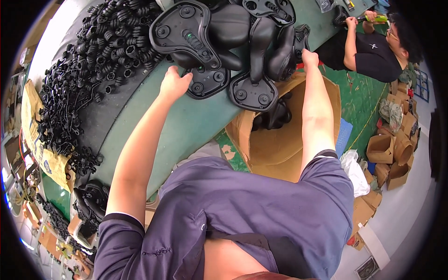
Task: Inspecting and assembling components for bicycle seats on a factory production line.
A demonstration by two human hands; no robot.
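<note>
My left hand [175,84] rests, fingers curled, on the edge of a black moulded seat base [205,84] lying face-down on the green table [186,126], upper centre of the frame. My right hand [309,58] reaches further up, touching the side of a second black saddle-shaped piece [284,53]; whether it grips or only presses, I cannot tell. Between both hands a third piece [254,84] runs its long axis top to bottom of frame. The left hand is nearer the base. An open cardboard box [280,140] sits below the table edge, right of centre, its contents half hidden. Small black parts [112,42] are heaped at upper left.
</note>
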